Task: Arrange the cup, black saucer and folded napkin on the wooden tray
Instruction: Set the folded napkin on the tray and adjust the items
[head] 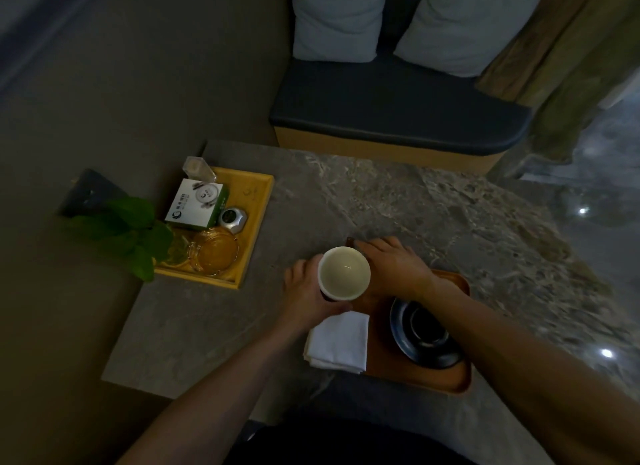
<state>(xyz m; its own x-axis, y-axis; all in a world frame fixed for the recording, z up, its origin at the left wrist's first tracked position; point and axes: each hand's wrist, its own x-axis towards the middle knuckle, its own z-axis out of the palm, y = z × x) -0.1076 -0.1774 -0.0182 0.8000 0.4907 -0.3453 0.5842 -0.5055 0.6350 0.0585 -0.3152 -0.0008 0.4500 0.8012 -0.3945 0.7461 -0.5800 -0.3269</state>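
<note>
A white-rimmed cup with a dark outer wall is held upright by my left hand, whose fingers wrap its left side, above the far left corner of the wooden tray. My right hand rests flat on the far end of the tray, just right of the cup, fingers spread, holding nothing. The black saucer lies on the tray's right half, partly under my right forearm. A folded white napkin lies over the tray's left edge, close below my left hand.
A yellow tray at the table's left holds a white-green box, a glass ashtray, a small metal object and a plant. The grey stone table stretches behind. A dark padded bench with cushions stands beyond.
</note>
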